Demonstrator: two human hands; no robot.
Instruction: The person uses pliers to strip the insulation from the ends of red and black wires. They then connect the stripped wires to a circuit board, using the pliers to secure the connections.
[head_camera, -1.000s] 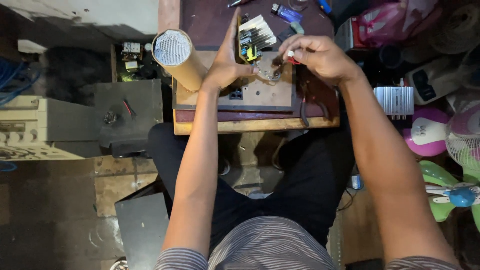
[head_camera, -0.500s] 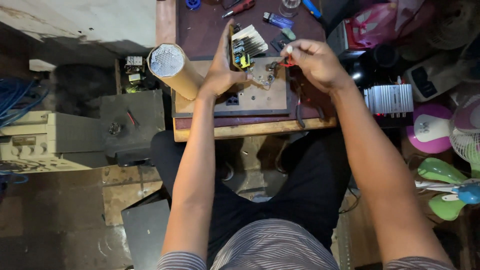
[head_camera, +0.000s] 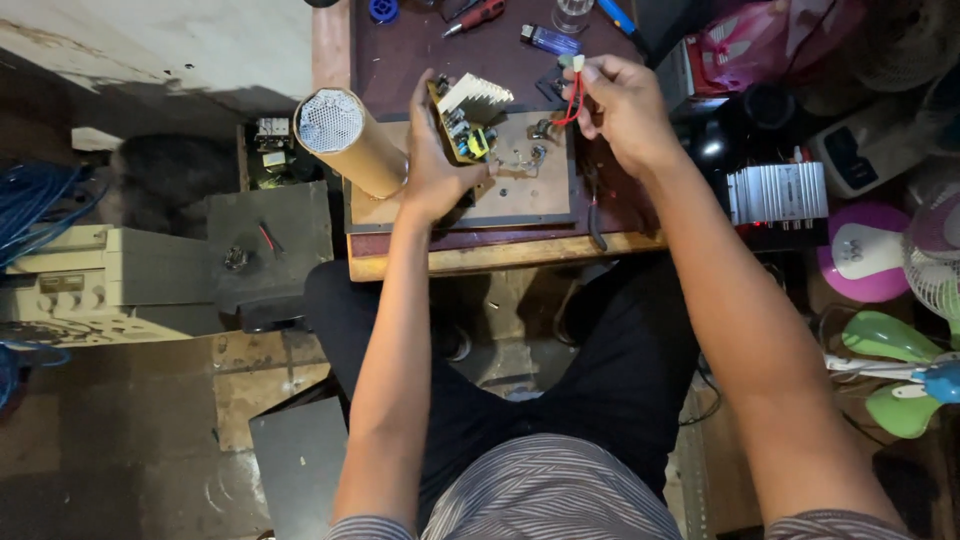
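1. Closest to you, your left hand (head_camera: 432, 170) is closed on a small circuit board (head_camera: 466, 125), tilted up on edge, with a white finned heat sink (head_camera: 477, 95) at its top and a yellow part lower down.
2. Just right of that grip, your right hand (head_camera: 622, 105) pinches a small white connector (head_camera: 577, 64) between fingertips; red wires (head_camera: 573, 105) loop down from it toward the board. Where the wires end is too small to make out.
3. Under both grips lies a brown wooden panel (head_camera: 520, 190) with small metal parts on it, resting on the dark red table (head_camera: 420, 40).
4. Left of your left hand, touching near the wrist, a tan cardboard tube (head_camera: 350, 140) lies on its side, its open end covered with white mesh.
5. Beyond your grips, at the table's far edge, sit a blue lighter (head_camera: 550, 40), a red-handled tool (head_camera: 478, 14) and a clear glass (head_camera: 572, 12), all partly cut off by the frame.
6. Right of your right forearm stand a silver finned box (head_camera: 780, 192), a pink round appliance (head_camera: 865, 252) and green fan blades (head_camera: 885, 340); their labels are unreadable.
7. Far left of your grips, a beige metal case (head_camera: 110, 280) and blue cable (head_camera: 40, 200) sit in shadow, with details hard to see.
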